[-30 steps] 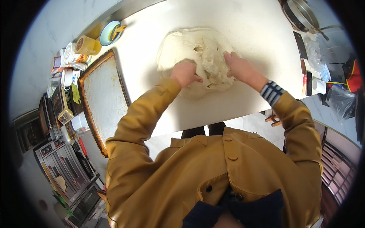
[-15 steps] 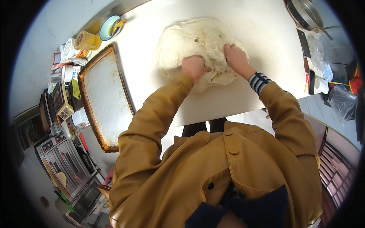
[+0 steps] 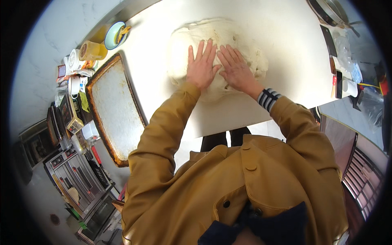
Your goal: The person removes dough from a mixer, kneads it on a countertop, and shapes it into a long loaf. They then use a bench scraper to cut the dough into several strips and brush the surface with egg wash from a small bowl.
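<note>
A large, lumpy mass of pale dough (image 3: 179, 55) lies on the white worktop (image 3: 292, 45) in front of me. My left hand (image 3: 201, 67) rests flat on its middle with the fingers spread and pointing away from me. Close beside it, my right hand (image 3: 237, 70) also lies flat on the dough, fingers stretched out and slanting up to the left. The two thumbs nearly meet. Neither hand holds anything; both palms are hidden against the dough, whose right part looks rough and pitted.
A worn baking tray (image 3: 112, 106) with browned edges lies left of the dough. Behind it stand a bowl (image 3: 115, 36) with a brush-like tool and a yellow tub (image 3: 93, 51). A cleaver-like knife (image 3: 328, 41) and pans (image 3: 326, 12) line the right edge.
Both hands were closed, gripping into the dough. They have opened flat on top of it; the right moved left, nearer the left hand.
</note>
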A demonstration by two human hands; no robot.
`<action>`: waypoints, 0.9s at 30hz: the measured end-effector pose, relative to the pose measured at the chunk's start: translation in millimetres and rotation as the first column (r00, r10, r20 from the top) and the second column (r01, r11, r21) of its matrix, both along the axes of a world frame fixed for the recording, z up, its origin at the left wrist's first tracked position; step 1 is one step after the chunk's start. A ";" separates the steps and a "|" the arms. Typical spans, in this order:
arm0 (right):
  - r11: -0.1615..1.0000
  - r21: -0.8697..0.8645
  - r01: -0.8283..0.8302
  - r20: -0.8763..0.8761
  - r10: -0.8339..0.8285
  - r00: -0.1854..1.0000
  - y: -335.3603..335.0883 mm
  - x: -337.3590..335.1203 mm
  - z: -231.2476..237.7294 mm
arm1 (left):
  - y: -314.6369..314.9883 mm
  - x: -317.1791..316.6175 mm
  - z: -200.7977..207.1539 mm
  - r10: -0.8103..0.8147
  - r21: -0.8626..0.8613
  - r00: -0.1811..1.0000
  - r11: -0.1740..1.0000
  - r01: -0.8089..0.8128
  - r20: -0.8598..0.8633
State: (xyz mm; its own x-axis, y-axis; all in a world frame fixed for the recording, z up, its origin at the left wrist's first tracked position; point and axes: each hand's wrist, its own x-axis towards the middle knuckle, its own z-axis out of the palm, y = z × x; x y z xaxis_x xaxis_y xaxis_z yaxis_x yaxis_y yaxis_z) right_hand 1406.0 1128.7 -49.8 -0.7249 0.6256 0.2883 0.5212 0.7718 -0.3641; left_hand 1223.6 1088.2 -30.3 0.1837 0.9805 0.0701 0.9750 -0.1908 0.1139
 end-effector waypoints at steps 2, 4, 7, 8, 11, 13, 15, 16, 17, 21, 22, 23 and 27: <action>0.999 -0.019 0.027 0.046 -0.026 0.999 3.6 -3.1 -9.1 | 9.3 -1.3 -6.3 0.002 0.011 0.999 1.000 -0.002 -0.033; 0.999 -0.010 0.044 0.050 -0.043 0.998 7.2 -6.6 -7.6 | 15.1 -1.0 -1.7 0.020 0.031 0.999 0.999 -0.019 -0.029; 0.994 -0.103 0.046 0.090 -0.037 0.995 11.8 -9.3 10.5 | 18.9 2.6 26.1 0.044 -0.162 0.999 0.986 -0.047 -0.020; 0.978 -0.202 0.043 0.128 -0.017 0.992 12.7 -8.3 19.2 | 17.1 3.3 39.8 0.242 -0.204 0.846 0.966 -0.162 0.475; 0.583 -0.812 -0.017 -0.280 -0.366 0.888 22.1 -6.2 50.1 | 10.6 2.2 86.3 0.260 -0.331 -0.446 0.939 -0.089 0.857; 0.318 -0.928 -0.194 -0.364 -0.667 0.650 17.0 -9.7 69.8 | -3.5 15.5 108.6 0.194 -0.298 -0.737 0.955 -0.011 0.648; 0.153 -0.901 -0.405 -0.368 -0.763 0.530 3.2 -25.1 86.1 | -12.2 39.3 123.2 0.136 -0.240 -0.855 0.971 0.013 0.501; 0.042 -0.875 -0.482 -0.303 -0.825 0.478 -6.7 -32.2 92.2 | -17.1 55.2 126.4 0.115 -0.234 -0.785 0.971 -0.039 0.609; 0.081 -0.858 -0.507 -0.328 -0.846 0.421 -18.8 -41.9 97.5 | -21.7 72.3 127.7 0.091 -0.227 -0.702 0.968 -0.103 0.706; 0.004 -0.773 -0.635 -0.431 -0.737 0.520 -48.3 -43.5 109.0 | -42.6 107.6 126.1 -0.061 0.112 0.185 0.953 -0.282 0.981; -0.013 -0.811 -0.585 -0.389 -0.736 0.555 -52.0 -40.0 109.7 | -46.0 107.4 125.1 -0.148 0.233 0.328 0.943 -0.238 0.933; -0.041 -0.800 -0.599 -0.400 -0.707 0.583 -53.4 -35.7 110.3 | -47.1 103.7 124.4 -0.207 0.307 0.422 0.934 -0.183 0.883; -0.122 -0.753 -0.647 -0.481 -0.570 0.667 -51.6 -19.3 113.2 | -43.1 84.5 121.9 -0.376 0.470 0.580 0.883 -0.014 0.723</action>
State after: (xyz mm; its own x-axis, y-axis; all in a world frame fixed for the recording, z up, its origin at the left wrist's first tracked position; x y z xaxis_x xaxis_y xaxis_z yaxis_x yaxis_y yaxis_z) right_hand 1386.7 1077.1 63.4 -0.7812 0.5712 -0.2520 -0.2867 -0.6867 -0.6680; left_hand 1308.2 1045.1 91.6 0.0354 0.7767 0.6289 0.4750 -0.5668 0.6732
